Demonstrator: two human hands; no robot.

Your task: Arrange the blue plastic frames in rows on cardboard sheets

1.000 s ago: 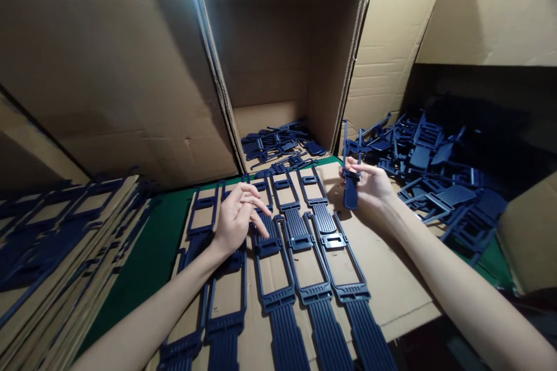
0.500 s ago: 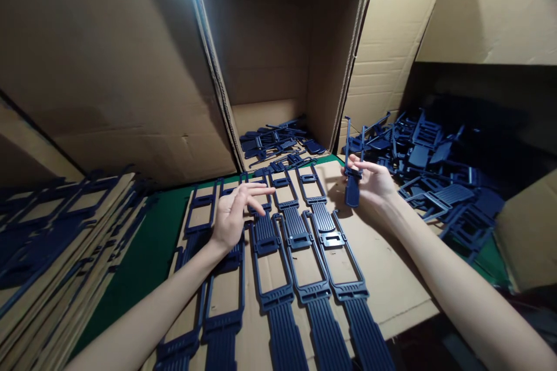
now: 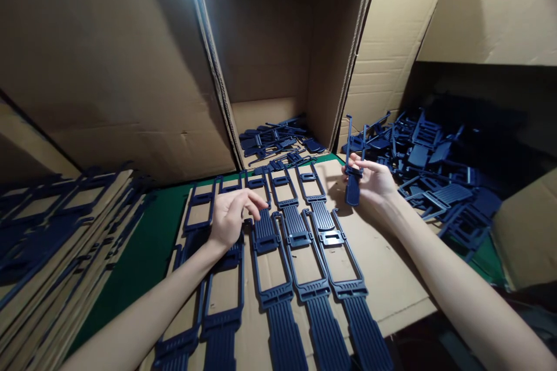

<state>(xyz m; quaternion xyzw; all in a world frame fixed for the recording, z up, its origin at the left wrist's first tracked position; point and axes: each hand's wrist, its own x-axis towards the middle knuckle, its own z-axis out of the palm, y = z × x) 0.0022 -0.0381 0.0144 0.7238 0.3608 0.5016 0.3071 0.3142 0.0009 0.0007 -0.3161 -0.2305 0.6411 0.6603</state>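
My right hand pinches a dark blue plastic part with two thin prongs pointing up and a ribbed flat tab pointing down. It is held upright over the right side of a cardboard sheet. My left hand hovers over the rows of blue frames on the sheet, fingers loosely bent and apart, with nothing visible in them. Just right of it lies a blue plastic frame with a ribbed tab. Another similar frame lies in the rightmost column. My left hand and forearm hide some frames beneath.
A cardboard box lying open toward me holds a small heap of blue parts. A larger loose pile fills the box on the right. Stacked cardboard sheets with frames stand left, on a green surface.
The fingers of my left hand have curled in from a more stretched position, and that hand has shifted slightly left. My right hand keeps the blue part almost still.
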